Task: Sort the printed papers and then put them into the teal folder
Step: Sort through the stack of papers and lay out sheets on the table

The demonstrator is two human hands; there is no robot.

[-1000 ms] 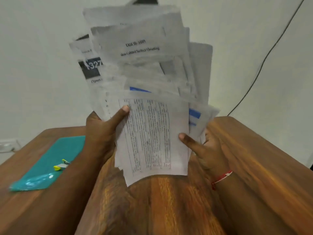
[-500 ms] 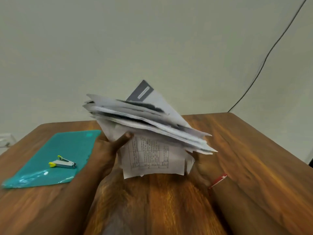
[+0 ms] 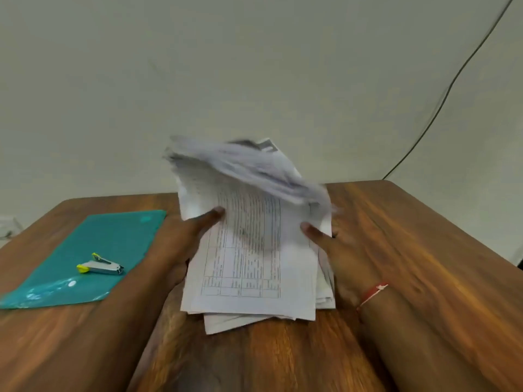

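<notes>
Roughly centre of wooden table (image 3: 410, 250): stack of printed papers (image 3: 252, 258), held up between both hands. Gripped at its left edge by left hand (image 3: 181, 244), thumb laid across the top sheet, fingers hidden behind the stack. Gripped at its right edge by right hand (image 3: 336, 256), thumb on the top sheet too, other fingers mostly hidden behind. Top sheet facing camera, printed with a ruled grid of small text, unreadable. Near end of stack low over the tabletop, edges uneven, a few sheets poking out below; cannot tell whether touching the wood. Far end raised and curling over toward camera, motion-blurred. Red thread band (image 3: 373, 291) on right wrist.

Teal folder (image 3: 119, 233) flat on the table, left of the stack, apart from the papers, with left forearm just beside its right edge. Small silver stapler (image 3: 100, 265) with yellow ends lying on the folder. Dark cable (image 3: 441, 103) running down pale wall (image 3: 254, 66), ending behind the table's far right corner.
</notes>
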